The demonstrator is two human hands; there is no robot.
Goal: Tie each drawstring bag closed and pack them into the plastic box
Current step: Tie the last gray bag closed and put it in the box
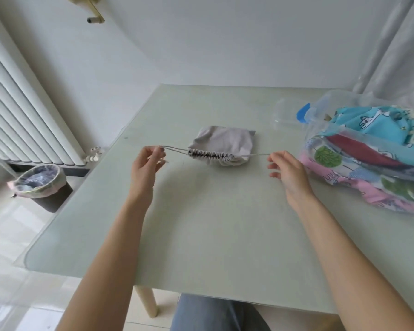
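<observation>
small grey fabric drawstring bag – mid pale-green bench, mouth gathered | left hand fingers pinch left cord | right hand fingers pinch right cord | clear plastic box – right, holding patterned bags

We sit at a pale green worktop against a white wall. Left stands a white radiator, a lined bin on the glossy tiled floor.
</observation>
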